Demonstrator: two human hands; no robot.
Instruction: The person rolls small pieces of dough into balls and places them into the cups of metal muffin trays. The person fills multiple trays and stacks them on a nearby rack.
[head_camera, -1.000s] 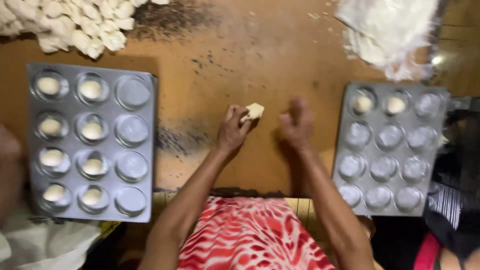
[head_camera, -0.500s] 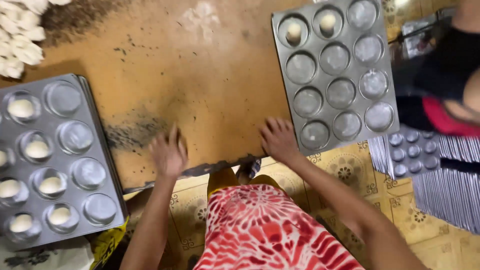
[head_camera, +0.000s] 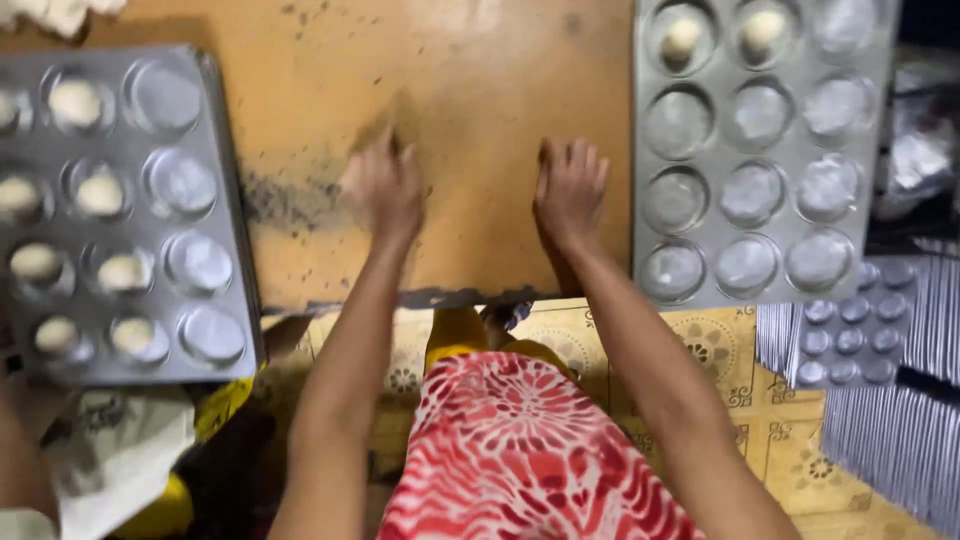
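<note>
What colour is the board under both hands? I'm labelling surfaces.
Orange-brown, with dark smudges, seen in the head view: the board under the left hand and right hand.

The surface (head_camera: 470, 80) is matt brown wood, scuffed and dusted with flour. Both baking trays, left (head_camera: 215, 120) and right (head_camera: 640, 200), are dull grey metal with a faint sheen in their cups. The dough pieces (head_camera: 75, 100) look pale, soft and matt. The floor (head_camera: 760, 400) is glossy patterned tile.
</note>
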